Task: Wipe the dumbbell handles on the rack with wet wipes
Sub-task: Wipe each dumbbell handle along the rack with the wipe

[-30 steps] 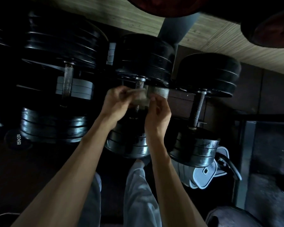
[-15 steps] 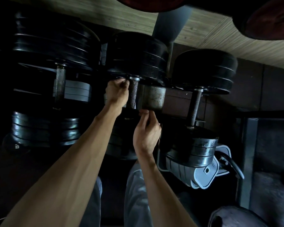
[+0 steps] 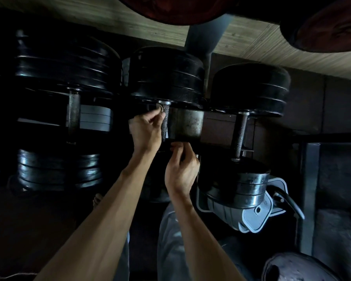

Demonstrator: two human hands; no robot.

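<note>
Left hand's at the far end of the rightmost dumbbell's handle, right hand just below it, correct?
Not quite: the head view shows the left hand at the far end of the middle dumbbell's handle, not the rightmost dumbbell's handle. The right hand is just below it.

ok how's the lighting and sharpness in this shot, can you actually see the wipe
Head view: very dim, left dumbbell and floor nearly lost in shadow; glare on the right dumbbell's lower plates; wide-angle bending at the edges. Middle handle knurling is sharp. Only a pale scrap shows at the left hand fingertips, possibly the wipe; right hand contents unclear.
</note>
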